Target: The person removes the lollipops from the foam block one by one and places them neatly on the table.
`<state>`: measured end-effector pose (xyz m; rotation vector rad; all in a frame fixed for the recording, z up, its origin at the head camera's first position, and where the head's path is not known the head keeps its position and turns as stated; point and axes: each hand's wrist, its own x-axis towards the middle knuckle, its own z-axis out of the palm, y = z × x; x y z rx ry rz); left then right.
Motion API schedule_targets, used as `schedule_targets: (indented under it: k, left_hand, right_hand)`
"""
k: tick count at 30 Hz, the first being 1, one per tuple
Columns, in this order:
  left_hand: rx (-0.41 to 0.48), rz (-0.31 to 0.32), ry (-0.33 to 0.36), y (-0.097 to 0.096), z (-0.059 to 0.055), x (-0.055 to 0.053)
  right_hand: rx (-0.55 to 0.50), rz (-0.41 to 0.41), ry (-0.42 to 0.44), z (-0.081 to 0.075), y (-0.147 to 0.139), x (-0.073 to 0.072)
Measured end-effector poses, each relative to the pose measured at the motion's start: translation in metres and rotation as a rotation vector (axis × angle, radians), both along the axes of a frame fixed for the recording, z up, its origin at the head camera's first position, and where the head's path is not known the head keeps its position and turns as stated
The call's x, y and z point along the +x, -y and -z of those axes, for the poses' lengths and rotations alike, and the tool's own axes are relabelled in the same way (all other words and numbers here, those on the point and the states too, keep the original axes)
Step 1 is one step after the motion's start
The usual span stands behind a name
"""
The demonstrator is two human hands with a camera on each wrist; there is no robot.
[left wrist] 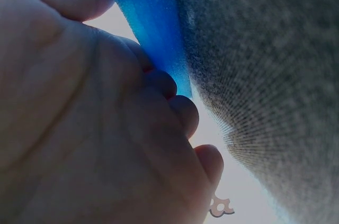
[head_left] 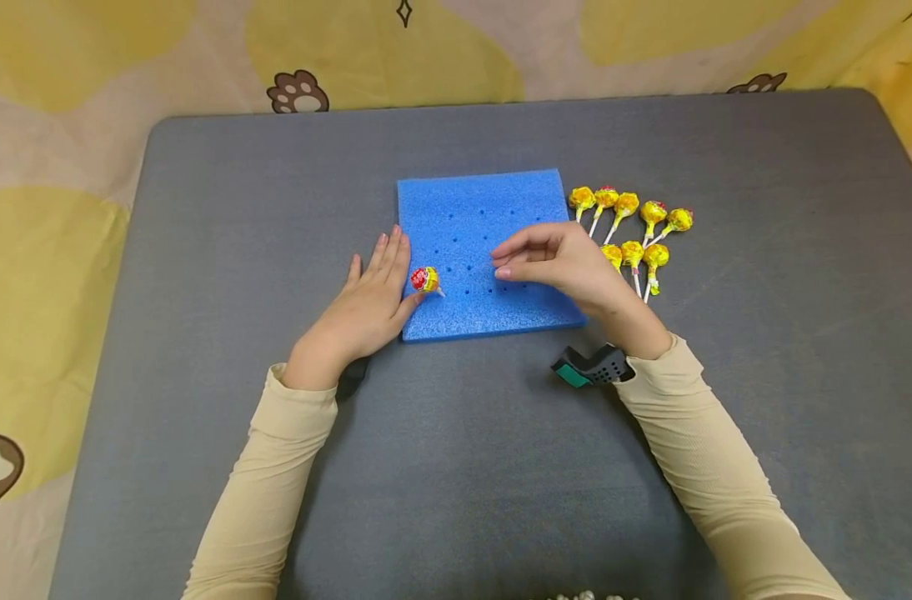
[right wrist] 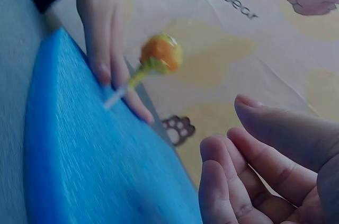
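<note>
A blue foam board [head_left: 493,312] dotted with small holes lies on the table. One lollipop [head_left: 424,279] in a red and yellow wrapper stands in the board near its left edge, its stick seen entering the foam in the right wrist view. My left hand [head_left: 369,304] lies flat with straight fingers along the board's left side, the thumb on the foam beside the lollipop. Above the board's right half is my right hand [head_left: 557,262], fingers bent and thumb apart from them, holding nothing. In the right wrist view that right hand [right wrist: 265,166] shows a gap between thumb and fingertips.
Several wrapped lollipops [head_left: 653,212] lie on the grey table [head_left: 456,467] right of the board, some partly behind the right hand. A black and green wrist camera [head_left: 591,367] hangs at the right wrist. A yellow patterned cloth [head_left: 456,50] borders the table's far edge.
</note>
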<state>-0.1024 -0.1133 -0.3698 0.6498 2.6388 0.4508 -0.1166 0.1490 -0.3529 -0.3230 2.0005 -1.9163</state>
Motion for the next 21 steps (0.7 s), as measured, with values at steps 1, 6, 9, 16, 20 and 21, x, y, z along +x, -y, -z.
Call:
schedule_targets:
  k: [1, 6, 9, 16, 20, 21]
  left_hand:
    - [0.000, -0.002, 0.000, 0.000, 0.000, 0.000]
    - [-0.003, -0.015, 0.002, -0.001, 0.000, 0.000]
    - [-0.005, -0.018, 0.006, -0.001, -0.001, 0.000]
    - [-0.003, -0.018, 0.006, -0.001, 0.000, 0.000]
    - [-0.001, -0.016, 0.003, -0.001, 0.001, 0.000]
    - [-0.001, -0.016, 0.003, -0.001, 0.001, 0.000]
  right_hand:
    - [-0.004, -0.009, 0.008, 0.000, 0.004, 0.000]
    - [-0.010, -0.041, 0.003, 0.000, 0.022, 0.000]
    - [-0.001, -0.052, -0.003, 0.002, 0.030, -0.001]
    - [-0.003, -0.078, 0.019, 0.005, 0.046, 0.000]
    - [-0.018, -0.088, 0.031, 0.006, 0.052, 0.001]
    - [-0.021, -0.090, 0.033, 0.007, 0.053, 0.002]
